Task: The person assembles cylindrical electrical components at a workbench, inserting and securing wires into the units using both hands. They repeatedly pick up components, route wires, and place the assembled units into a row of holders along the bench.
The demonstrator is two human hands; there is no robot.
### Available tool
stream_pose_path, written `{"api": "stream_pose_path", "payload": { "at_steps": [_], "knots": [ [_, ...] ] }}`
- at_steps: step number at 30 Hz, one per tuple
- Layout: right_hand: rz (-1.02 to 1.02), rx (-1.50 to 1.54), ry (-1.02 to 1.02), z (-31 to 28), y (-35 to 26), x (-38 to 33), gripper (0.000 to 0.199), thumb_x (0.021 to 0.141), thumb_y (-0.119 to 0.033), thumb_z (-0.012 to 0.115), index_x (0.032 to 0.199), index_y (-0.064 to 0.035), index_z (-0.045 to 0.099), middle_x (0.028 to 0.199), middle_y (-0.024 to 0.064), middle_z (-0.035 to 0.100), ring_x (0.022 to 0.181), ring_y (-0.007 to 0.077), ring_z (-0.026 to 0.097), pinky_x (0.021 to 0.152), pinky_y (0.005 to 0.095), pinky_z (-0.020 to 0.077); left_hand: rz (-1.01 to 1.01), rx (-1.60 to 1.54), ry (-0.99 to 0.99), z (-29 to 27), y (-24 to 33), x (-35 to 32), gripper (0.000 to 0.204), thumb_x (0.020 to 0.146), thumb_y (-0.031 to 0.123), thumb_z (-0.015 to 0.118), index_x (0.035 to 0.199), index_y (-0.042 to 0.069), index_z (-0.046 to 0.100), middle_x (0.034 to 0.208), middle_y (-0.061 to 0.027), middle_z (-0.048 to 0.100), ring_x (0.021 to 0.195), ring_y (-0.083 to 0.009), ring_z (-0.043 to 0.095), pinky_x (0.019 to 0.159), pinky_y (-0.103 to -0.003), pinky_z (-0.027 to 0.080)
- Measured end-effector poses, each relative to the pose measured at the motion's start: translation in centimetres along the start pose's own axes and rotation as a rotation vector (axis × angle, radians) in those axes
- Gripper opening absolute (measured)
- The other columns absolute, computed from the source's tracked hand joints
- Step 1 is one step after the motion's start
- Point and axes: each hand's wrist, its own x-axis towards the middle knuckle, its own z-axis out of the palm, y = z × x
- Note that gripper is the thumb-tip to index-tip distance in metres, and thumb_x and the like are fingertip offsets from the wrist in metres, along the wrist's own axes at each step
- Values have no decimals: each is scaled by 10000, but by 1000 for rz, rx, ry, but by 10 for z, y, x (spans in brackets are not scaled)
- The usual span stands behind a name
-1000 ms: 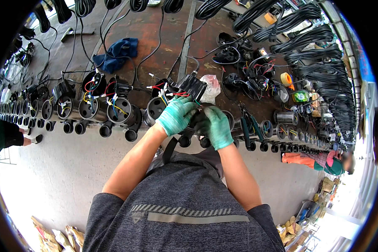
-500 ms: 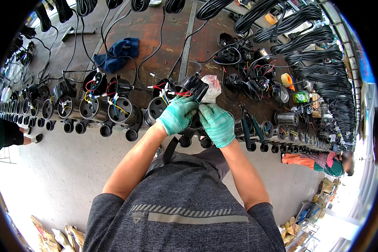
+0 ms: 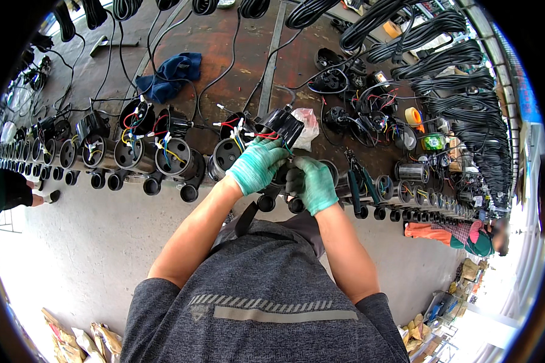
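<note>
Rusty metal workbench [image 3: 224, 54] is stretching away, crowded with a row of black motor housings [image 3: 169, 158] trailing coloured wires, coiled black cables [image 3: 460, 91], a blue rag [image 3: 171, 72] and a crumpled plastic bag [image 3: 306, 126] just behind the hands. Both arms are reaching forward, elbows bent. The gloved left hand [image 3: 254, 164] is gripping a black cap [image 3: 280, 126] with wires at the bench's front edge; the gloved right hand [image 3: 313, 184] is curling around the housing beneath it.

I count two green gloves, one on my left grip [image 3: 255, 166] and one on my right grip [image 3: 313, 184]. One blue rag [image 3: 171, 74] lies on the table [image 3: 224, 48]. One roll of green tape [image 3: 432, 141], one orange roll [image 3: 413, 115], one clear plastic bag [image 3: 307, 126].
</note>
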Motion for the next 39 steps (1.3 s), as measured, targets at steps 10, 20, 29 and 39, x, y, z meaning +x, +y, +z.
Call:
{"api": "stream_pose_path", "payload": {
  "at_steps": [10, 20, 29, 39],
  "knots": [
    [-1303, -1354, 127, 5, -10, -6, 198, 888, -80, 751, 1082, -67, 712, 923, 101, 701, 768, 291, 703, 665, 402, 570, -30, -72, -64, -3, -2, 3, 199, 911, 92, 693, 1094, 28, 736, 1058, -175, 698, 1047, -420, 658, 961, -510, 509],
    [-1180, -1333, 163, 9, -5, -3, 107, 936, -111, 730, 1021, -53, 700, 916, 128, 705, 758, 313, 710, 639, 421, 565, 59, -27, -117, -7, -10, 9, 228, 912, 102, 732, 1121, 16, 706, 1052, -169, 696, 1042, -429, 653, 912, -490, 525],
    [-630, -569, 230, 30, 17, 1, 112, 1024, -88, 691, 1088, 4, 686, 835, 32, 710, 692, 132, 672, 616, 331, 540, -195, -31, 81, 8, 6, 7, 317, 884, 96, 772, 1199, 69, 757, 976, -164, 753, 848, -374, 724, 756, -432, 581],
    [1, 163, 50, 25, 7, 2, 101, 1023, -129, 663, 1014, -31, 681, 773, 67, 689, 566, 177, 642, 491, 310, 486, -147, -92, 32, 8, -5, 4, 202, 911, 95, 747, 1105, 57, 786, 947, -157, 765, 854, -387, 724, 770, -444, 575]
  ]
}}
